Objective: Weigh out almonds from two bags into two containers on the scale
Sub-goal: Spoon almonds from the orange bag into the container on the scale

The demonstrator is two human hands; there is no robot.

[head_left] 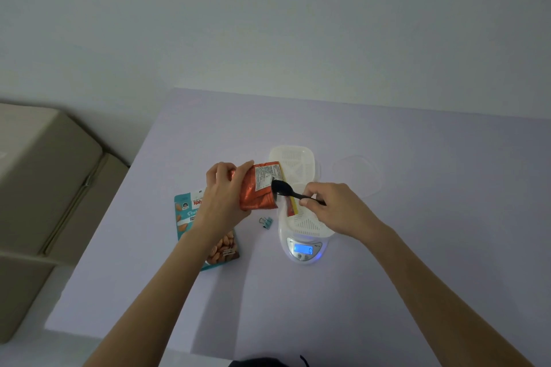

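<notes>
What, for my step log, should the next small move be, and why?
Probably dip the spoon into the orange bag and lift out a scoopful. The left hand grips the bag over the container on the scale, the right hand pinches the spoon, bowl at the bag, and the display reads zero.

The table (417,247) carries a teal bag (185,217) under the left grip (226,191), a clip (266,222) and a scale (304,249) near the right grip (337,205), and perhaps a clear lid (357,179) beyond.
</notes>
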